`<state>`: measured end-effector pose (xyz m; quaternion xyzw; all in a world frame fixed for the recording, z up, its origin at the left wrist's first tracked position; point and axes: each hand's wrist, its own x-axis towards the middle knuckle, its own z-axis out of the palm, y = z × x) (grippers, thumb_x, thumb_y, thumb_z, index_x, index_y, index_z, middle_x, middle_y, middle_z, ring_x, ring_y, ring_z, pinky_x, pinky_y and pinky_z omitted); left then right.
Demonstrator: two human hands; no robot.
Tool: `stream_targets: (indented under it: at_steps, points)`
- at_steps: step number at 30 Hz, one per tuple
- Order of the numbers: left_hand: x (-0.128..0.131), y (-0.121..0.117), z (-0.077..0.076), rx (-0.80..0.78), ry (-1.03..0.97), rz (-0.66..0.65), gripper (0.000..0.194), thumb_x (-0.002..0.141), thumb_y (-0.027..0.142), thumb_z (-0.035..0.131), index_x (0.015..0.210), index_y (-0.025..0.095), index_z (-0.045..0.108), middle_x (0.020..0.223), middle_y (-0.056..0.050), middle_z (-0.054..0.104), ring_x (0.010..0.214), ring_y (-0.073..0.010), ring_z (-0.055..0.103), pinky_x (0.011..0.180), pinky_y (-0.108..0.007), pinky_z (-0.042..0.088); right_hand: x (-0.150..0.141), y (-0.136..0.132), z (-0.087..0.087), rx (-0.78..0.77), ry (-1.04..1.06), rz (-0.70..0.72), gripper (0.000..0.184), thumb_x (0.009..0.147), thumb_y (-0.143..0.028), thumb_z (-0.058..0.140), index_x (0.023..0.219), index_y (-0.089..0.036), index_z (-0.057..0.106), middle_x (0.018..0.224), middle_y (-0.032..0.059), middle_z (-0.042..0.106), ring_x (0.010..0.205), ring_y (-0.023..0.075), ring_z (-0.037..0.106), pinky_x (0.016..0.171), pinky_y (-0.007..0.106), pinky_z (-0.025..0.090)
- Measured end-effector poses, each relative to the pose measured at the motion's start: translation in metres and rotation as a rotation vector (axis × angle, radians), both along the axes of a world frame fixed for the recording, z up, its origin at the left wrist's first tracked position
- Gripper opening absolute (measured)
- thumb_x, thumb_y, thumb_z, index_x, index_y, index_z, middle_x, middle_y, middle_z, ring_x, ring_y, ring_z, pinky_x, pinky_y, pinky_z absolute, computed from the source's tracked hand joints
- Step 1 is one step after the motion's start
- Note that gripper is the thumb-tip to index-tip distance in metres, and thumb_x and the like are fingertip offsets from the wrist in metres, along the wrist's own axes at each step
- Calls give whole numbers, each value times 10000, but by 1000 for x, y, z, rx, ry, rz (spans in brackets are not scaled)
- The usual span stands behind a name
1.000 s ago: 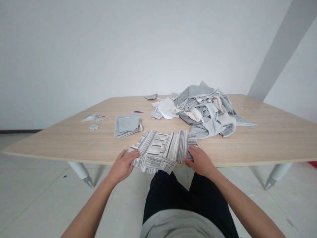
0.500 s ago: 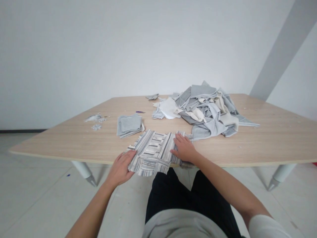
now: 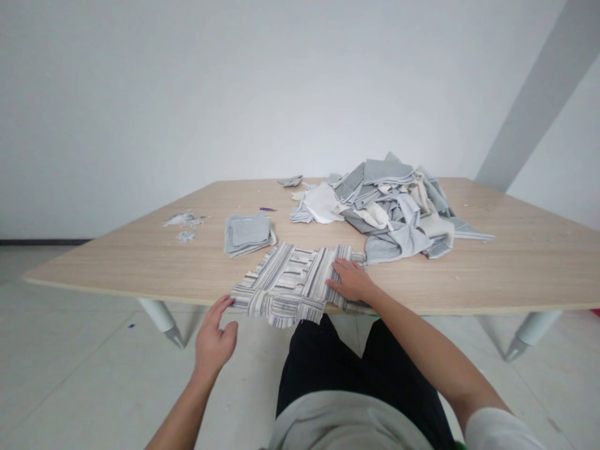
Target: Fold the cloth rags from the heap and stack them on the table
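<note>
A striped grey-and-white piece of fabric (image 3: 285,281), pieced from strips running in different directions, lies at the table's near edge, its front part overhanging. My right hand (image 3: 349,279) rests flat on its right side with the fingers stretched out. At its left corner is my left hand (image 3: 216,337), thumb apart from the fingers and fingertips at the cloth's edge. Whether those fingertips touch the fabric I cannot tell. Just beyond the striped fabric sits a stack of grey cloth pieces (image 3: 250,232).
A large heap of grey and cream cloth (image 3: 398,212) covers the back right of the wooden table (image 3: 506,275). Thread scraps (image 3: 185,220) lie at the left. A small purple tool (image 3: 267,209) and a folded grey scrap (image 3: 291,181) are farther back.
My left hand has come off the top of the striped fabric and moved left and toward me, its thumb now spread. The fabric's left corner lies flatter. My right hand stays in place.
</note>
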<state>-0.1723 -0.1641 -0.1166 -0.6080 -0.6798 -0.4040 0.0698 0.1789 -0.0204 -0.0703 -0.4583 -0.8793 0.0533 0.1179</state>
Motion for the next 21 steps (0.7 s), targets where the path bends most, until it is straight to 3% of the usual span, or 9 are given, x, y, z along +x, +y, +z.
stream_targets:
  at_steps: [3,5,9,13,17,21]
  points:
    - [3,2,16,-36,-181,203,425,825,357,435,1191,180,559,1153,-90,634,967,-234,629,828,-356,508,0,-1,0,-4,-3,-1,685,907,-583,341,1404,-114,382,1481,169,338,1380,306,259,1102,496,198]
    - [4,11,32,-111,-129,279,487,838,453,441,1210,159,552,1088,-107,653,863,-232,643,800,-357,505,0,-1,1,-4,-3,0,683,909,-579,342,1403,-110,382,1480,172,340,1380,304,259,1104,492,194]
    - [7,36,62,-300,218,241,602,849,542,392,1258,116,507,1182,-187,600,1050,-316,581,850,-414,465,0,-2,2,-5,0,2,670,909,-568,357,1403,-115,381,1471,172,354,1382,295,256,1103,487,192]
    - [11,61,76,-552,363,202,625,795,640,392,1075,120,598,1036,-214,648,1009,-377,585,777,-451,460,2,-2,1,2,9,13,657,912,-560,359,1398,-119,387,1466,168,365,1382,289,259,1103,488,192]
    - [4,89,79,-699,199,147,566,694,673,505,816,138,643,866,-188,682,829,-335,642,671,-373,457,2,-2,1,4,19,12,646,912,-554,368,1390,-121,399,1465,166,368,1378,292,267,1099,493,199]
    - [-2,104,80,-661,-118,40,341,621,506,630,620,166,605,540,-60,599,526,-202,584,493,-259,384,3,-4,2,7,33,16,629,910,-542,386,1380,-125,415,1452,172,385,1374,287,279,1095,488,212]
